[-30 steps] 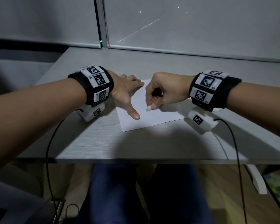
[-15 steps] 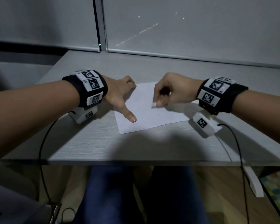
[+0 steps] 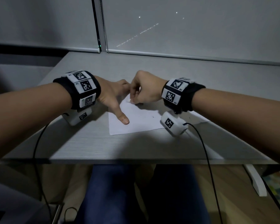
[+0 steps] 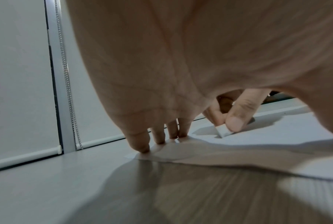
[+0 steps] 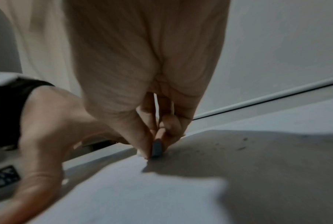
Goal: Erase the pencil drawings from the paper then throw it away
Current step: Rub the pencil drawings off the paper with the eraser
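1. The paper (image 3: 136, 117) lies flat on the table (image 3: 136, 146), between your two hands.
2. Your left hand (image 3: 113, 96) is spread, its fingers (image 4: 140, 144) and thumb straight and pressing the sheet's left side down.
3. Your right hand (image 3: 145, 92) pinches a small eraser (image 4: 224, 130), its end touching the sheet near the far left corner.
4. Treat the sheet as light, thin and floppy: it already ripples by your left fingertips, so it will likely buckle or tear under hard rubbing.
5. Hold it down close to the eraser; to bin it, I'd lift by an edge or crumple it.
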`<control>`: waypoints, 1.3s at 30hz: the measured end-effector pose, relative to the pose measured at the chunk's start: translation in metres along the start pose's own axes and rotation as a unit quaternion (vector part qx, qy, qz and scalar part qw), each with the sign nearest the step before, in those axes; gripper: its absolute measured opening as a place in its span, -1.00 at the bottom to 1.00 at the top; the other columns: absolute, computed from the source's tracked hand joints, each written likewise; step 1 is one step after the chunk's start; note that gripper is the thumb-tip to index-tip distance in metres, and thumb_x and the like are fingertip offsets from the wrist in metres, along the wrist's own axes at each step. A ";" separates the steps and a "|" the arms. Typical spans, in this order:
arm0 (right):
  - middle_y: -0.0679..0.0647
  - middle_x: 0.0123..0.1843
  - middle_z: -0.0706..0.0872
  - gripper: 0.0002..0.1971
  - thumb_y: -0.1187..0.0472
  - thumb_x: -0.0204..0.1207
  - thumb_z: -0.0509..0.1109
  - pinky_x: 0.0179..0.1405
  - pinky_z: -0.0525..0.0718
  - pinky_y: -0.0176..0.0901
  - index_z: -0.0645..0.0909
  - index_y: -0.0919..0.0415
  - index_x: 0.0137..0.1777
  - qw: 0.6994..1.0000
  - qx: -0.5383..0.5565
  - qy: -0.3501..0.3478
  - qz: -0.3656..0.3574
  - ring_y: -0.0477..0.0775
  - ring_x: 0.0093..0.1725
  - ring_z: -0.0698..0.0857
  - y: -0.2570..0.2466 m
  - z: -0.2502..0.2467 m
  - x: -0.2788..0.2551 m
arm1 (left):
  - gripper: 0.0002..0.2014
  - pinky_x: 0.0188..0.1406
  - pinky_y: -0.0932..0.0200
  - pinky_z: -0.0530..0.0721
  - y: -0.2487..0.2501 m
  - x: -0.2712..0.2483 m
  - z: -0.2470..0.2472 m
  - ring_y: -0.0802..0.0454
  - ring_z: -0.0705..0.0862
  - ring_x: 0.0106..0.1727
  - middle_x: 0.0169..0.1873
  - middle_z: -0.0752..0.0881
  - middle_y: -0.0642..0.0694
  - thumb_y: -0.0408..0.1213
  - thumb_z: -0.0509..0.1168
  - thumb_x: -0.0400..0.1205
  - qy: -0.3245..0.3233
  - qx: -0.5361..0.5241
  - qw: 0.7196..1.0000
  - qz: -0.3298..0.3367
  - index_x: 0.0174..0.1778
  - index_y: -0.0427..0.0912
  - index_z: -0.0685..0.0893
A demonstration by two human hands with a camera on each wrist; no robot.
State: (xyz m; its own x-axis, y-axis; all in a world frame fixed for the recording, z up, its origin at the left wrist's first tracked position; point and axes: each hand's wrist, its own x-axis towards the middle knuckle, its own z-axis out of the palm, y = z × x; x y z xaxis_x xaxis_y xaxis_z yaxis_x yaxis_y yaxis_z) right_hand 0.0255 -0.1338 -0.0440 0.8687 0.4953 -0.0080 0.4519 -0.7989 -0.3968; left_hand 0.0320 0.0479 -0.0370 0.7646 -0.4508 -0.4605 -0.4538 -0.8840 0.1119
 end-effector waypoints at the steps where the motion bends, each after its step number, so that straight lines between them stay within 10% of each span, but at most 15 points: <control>1: 0.02 -0.39 0.84 -0.90 0.18 0.37 0.66 -0.31 0.69 -0.26 0.86 0.18 -0.31 1.000 -0.012 0.013 0.016 -0.09 -0.40 0.72 0.004 -0.002 0.000 | 0.50 0.74 -0.27 0.37 -0.001 0.000 -0.001 -0.05 0.27 0.79 0.66 0.19 0.24 0.56 0.66 0.06 -0.002 0.000 1.000 -0.002 0.86 0.26 0.00; 6: 0.08 -0.35 0.85 -0.92 0.21 0.31 0.61 -0.26 0.86 -0.03 0.84 0.21 -0.32 0.997 -0.046 0.047 0.044 0.07 -0.33 0.79 0.010 -0.011 -0.002 | 0.54 0.76 -0.26 0.32 0.003 0.000 -0.002 -0.05 0.17 0.84 0.78 0.06 0.25 0.52 0.66 0.12 -0.009 0.009 1.000 -0.019 0.90 0.19 -0.12; 11: 0.03 -0.38 0.85 -0.97 0.26 0.30 0.59 -0.24 0.82 -0.14 0.85 0.20 -0.32 1.000 0.009 -0.007 -0.009 -0.06 -0.38 0.78 -0.011 0.004 -0.003 | 0.30 0.70 -0.30 0.44 0.005 0.002 -0.002 -0.16 0.35 0.71 0.53 0.26 0.07 0.50 0.67 0.15 -0.006 0.018 1.000 0.005 0.78 0.19 0.24; 18: -0.01 -0.44 0.82 -0.94 0.28 0.28 0.59 -0.26 0.88 0.03 0.82 0.19 -0.38 0.994 -0.051 0.067 0.063 -0.08 -0.44 0.73 0.023 -0.012 -0.004 | 0.59 0.75 -0.28 0.34 0.002 0.002 -0.002 -0.05 0.16 0.86 0.80 -0.02 0.30 0.57 0.65 0.07 -0.011 0.018 0.999 -0.025 0.90 0.22 -0.16; 25: -0.09 -0.45 0.78 -0.92 0.27 0.36 0.63 -0.31 0.67 -0.31 0.85 0.19 -0.34 0.999 0.030 -0.007 -0.022 -0.26 -0.49 0.66 -0.014 0.006 -0.021 | 0.36 0.61 -0.29 0.55 0.004 0.004 -0.002 -0.12 0.46 0.59 0.44 0.29 0.16 0.63 0.63 -0.02 -0.009 0.028 1.000 0.000 0.72 0.28 0.27; 32: -0.04 -0.40 0.85 -0.88 0.16 0.34 0.68 -0.27 0.77 -0.20 0.87 0.16 -0.34 0.998 -0.045 -0.018 0.042 -0.19 -0.45 0.70 0.016 -0.023 -0.042 | 0.61 0.73 -0.28 0.39 0.005 0.002 -0.004 -0.07 0.20 0.84 0.78 -0.01 0.34 0.56 0.67 0.03 -0.020 0.008 0.999 -0.031 0.89 0.27 -0.16; 39: 0.20 -0.33 0.88 -0.89 0.21 0.37 0.73 -0.21 0.75 -0.09 0.91 0.24 -0.25 0.954 0.077 0.184 0.223 -0.01 -0.39 0.73 0.111 -0.086 -0.098 | 0.63 0.78 -0.43 0.24 -0.014 -0.001 -0.009 -0.01 0.02 0.89 0.82 -0.07 0.40 0.53 0.71 -0.04 -0.040 0.013 0.999 -0.023 0.88 0.34 -0.11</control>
State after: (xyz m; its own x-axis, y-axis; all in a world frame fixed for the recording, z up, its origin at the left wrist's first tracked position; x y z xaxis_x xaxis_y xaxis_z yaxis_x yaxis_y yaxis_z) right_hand 0.0085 -0.3004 -0.0080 0.9929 -0.0587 0.1039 0.0097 -0.8281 -0.5605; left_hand 0.0415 0.0594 -0.0295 0.7466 -0.3974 -0.5335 -0.4311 -0.8998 0.0669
